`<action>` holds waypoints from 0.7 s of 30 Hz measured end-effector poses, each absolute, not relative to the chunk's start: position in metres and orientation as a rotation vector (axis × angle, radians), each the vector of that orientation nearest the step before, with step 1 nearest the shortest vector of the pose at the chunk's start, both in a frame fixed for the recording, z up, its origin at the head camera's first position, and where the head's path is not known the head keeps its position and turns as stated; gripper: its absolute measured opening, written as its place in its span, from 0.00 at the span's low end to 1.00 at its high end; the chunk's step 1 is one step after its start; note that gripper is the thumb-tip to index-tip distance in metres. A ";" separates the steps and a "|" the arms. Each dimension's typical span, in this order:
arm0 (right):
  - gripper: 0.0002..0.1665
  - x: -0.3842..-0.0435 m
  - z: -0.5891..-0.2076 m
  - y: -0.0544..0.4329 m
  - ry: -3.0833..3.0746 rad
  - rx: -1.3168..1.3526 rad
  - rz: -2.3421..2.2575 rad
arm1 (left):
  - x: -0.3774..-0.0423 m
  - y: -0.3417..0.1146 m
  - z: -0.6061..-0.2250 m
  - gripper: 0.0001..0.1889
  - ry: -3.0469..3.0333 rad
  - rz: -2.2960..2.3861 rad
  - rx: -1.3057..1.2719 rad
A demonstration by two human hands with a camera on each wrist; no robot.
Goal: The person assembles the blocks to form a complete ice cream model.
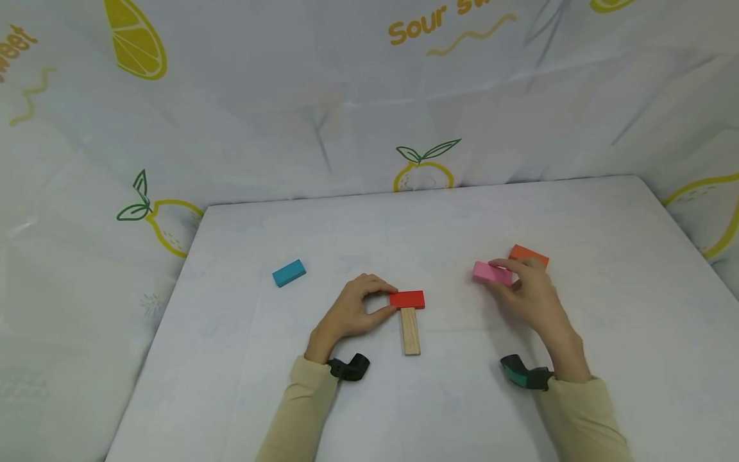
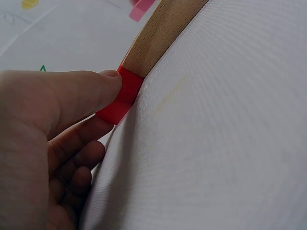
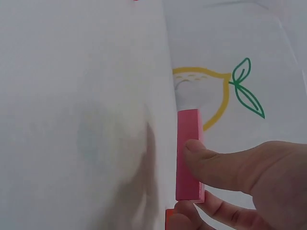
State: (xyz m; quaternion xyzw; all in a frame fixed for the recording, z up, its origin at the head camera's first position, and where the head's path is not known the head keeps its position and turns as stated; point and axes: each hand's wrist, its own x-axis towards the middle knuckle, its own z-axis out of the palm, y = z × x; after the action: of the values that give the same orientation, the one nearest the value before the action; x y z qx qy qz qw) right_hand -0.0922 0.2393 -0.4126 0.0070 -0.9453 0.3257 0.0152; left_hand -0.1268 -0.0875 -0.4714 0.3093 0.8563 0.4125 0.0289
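Head view: left hand (image 1: 349, 313) pinches the red block (image 1: 410, 299), touching the wooden block (image 1: 410, 333). Right hand (image 1: 534, 300) pinches the pink block (image 1: 488, 274).

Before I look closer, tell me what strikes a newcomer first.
The red block, pinched by the left hand near the middle, forms a T with the wooden block. Further right, the right hand holds the pink block, an orange block just behind it. A blue block lies alone on the left.
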 end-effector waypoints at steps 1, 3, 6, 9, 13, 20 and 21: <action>0.23 -0.093 -0.412 0.237 -2.942 0.033 1.017 | -0.127 -0.088 -0.472 0.15 2.640 1.273 0.954; 0.22 -0.096 -0.410 0.231 -2.947 0.052 1.018 | -0.127 -0.088 -0.472 0.15 2.645 1.269 0.955; 0.22 -0.098 -0.407 0.223 -2.962 0.067 1.013 | -0.127 -0.088 -0.473 0.15 2.650 1.273 0.959; 0.22 -0.100 -0.404 0.212 -2.980 0.062 1.015 | -0.127 -0.088 -0.473 0.15 2.650 1.278 0.956; 0.23 -0.103 -0.401 0.201 -2.992 0.053 1.016 | -0.127 -0.088 -0.473 0.15 2.648 1.277 0.962; 0.23 -0.107 -0.401 0.187 -3.021 0.034 1.058 | -0.128 -0.088 -0.473 0.15 2.652 1.276 0.994; 0.23 -0.108 -0.402 0.185 -3.022 0.036 1.064 | -0.128 -0.087 -0.473 0.15 2.654 1.277 0.995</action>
State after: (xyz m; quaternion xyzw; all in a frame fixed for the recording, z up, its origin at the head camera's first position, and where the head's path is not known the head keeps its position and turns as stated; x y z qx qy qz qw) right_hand -0.1080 0.1852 -0.4020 0.0113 -0.9427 0.3320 -0.0310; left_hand -0.1282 -0.0874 -0.4732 0.3201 0.8536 0.4106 0.0165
